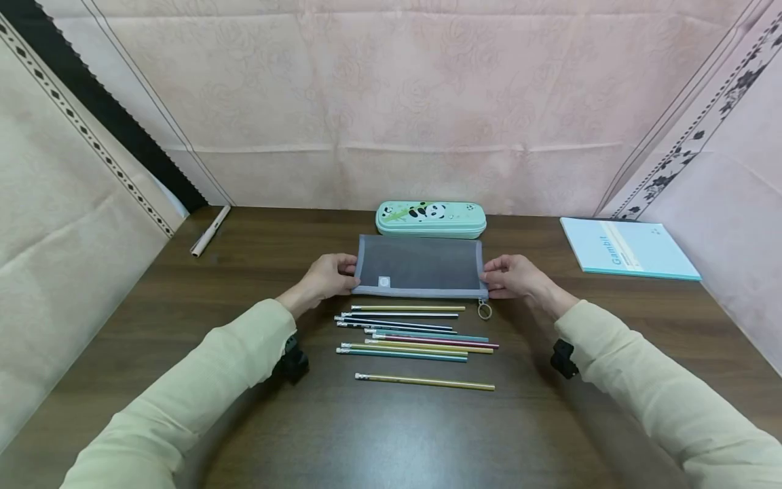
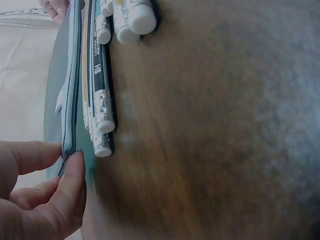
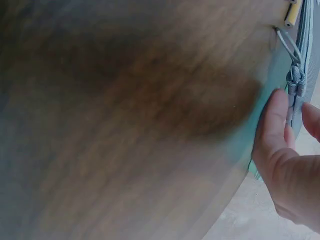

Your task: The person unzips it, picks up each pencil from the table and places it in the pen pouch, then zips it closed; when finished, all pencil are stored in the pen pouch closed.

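Observation:
A grey mesh zip pouch (image 1: pixel 421 265) with a small white label is held by its two ends. My left hand (image 1: pixel 330 277) pinches its left corner between thumb and fingers; the left wrist view shows the zipper edge (image 2: pixel 71 100) between those fingertips. My right hand (image 1: pixel 519 277) grips the right end, thumb on one side and fingers on the other, beside the zipper end (image 3: pixel 296 82) and its metal ring (image 1: pixel 485 310). Just in front of the pouch lie several pencils (image 1: pixel 415 343) with white erasers pointing left. One gold pencil (image 1: pixel 427 382) lies apart, nearer me.
Behind the pouch stands a mint panda pencil case (image 1: pixel 430 219). A light blue booklet (image 1: pixel 629 249) lies at the right, and a white pen (image 1: pixel 210 231) at the far left of the brown table (image 1: pixel 391 441). Pale cloth (image 1: pixel 427 102) hangs along the back and sides.

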Demonstrator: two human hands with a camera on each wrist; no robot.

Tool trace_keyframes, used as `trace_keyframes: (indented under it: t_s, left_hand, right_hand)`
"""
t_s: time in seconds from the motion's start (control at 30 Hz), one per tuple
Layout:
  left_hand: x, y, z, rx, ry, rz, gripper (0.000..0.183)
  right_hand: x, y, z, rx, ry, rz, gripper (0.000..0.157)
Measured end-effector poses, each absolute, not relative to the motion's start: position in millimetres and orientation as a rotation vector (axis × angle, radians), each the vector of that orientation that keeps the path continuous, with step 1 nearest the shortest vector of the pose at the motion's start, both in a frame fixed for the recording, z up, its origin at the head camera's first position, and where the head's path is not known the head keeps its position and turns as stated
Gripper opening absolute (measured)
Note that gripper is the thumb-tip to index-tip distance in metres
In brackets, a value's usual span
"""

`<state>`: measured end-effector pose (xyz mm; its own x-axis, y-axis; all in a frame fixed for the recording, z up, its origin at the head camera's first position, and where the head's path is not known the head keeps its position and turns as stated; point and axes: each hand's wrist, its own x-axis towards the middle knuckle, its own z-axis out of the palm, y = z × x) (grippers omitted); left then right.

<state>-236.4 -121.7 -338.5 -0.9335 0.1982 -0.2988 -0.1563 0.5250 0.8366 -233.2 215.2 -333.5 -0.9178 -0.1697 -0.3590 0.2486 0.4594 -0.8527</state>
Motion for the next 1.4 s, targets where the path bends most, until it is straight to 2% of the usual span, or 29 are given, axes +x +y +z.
trace_keyframes:
  t_s: [0.2,0.47,0.6,0.87,1.03,1.4]
  left_hand:
    - [-239.2,-122.0,-341.7,0.051,2.453,1.357,0.051]
    - [-239.1,-126.0,-342.7,0.07,2.544,1.317,0.053]
    - [-234.1,-121.9,-339.6,0.108,2.713,1.383,0.05]
    - [-197.0,-69.7,-333.1,0.532,2.706,1.524,0.019]
    - [-174.0,-33.1,-342.2,0.69,2.584,1.458,0.015]
    - [-160.3,5.9,-352.7,0.445,2.359,1.653,0.017]
  right_hand:
    - [-234.9,216.9,-330.3,0.071,2.244,-1.506,0.045]
    - [-229.2,215.4,-323.8,0.038,2.096,-1.662,0.027]
    - [-226.8,212.1,-321.6,0.049,2.013,-1.737,0.023]
    - [-220.9,208.1,-320.8,0.123,1.849,-1.872,0.011]
    - [-214.2,204.2,-320.9,0.176,1.758,-1.939,0.008]
    - [-205.4,194.0,-319.6,0.215,1.687,-2.036,0.008]
